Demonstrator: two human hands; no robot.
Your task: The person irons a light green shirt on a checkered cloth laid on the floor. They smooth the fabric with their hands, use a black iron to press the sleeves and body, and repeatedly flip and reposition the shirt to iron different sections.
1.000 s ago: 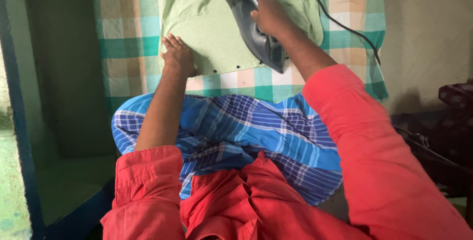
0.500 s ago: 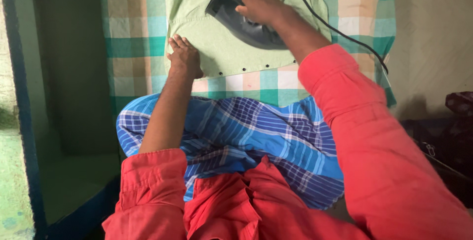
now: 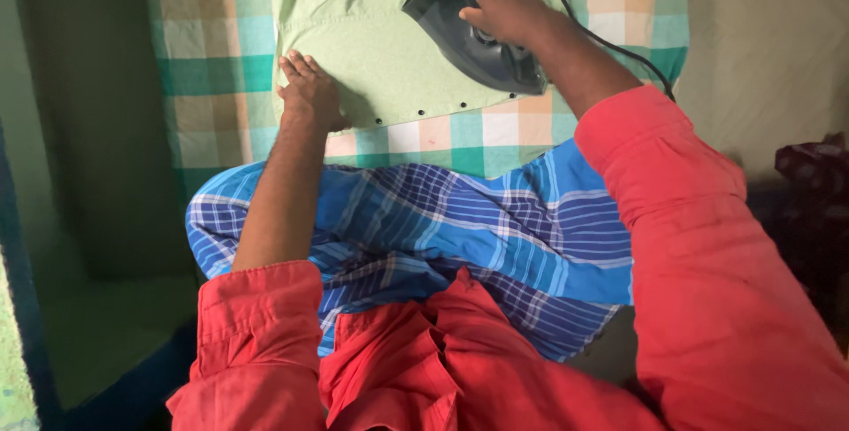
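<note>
Nearest I see red sleeves, blue plaid wrap at waist. Beyond, left hand (image 3: 309, 95) lies flat, fingers spread, gripping nothing, pinning near corner of light green garment (image 3: 371, 42), likely to keep cloth taut. Right hand (image 3: 504, 11) wraps handle of dark iron (image 3: 469, 38), soleplate down on garment. Black cord (image 3: 619, 46) trails right. Checked cloth (image 3: 212, 51) pads underneath.

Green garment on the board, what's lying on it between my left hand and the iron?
Only bare green garment lies between the left hand and the dark iron gripped by the right hand, as the head view shows.
</note>
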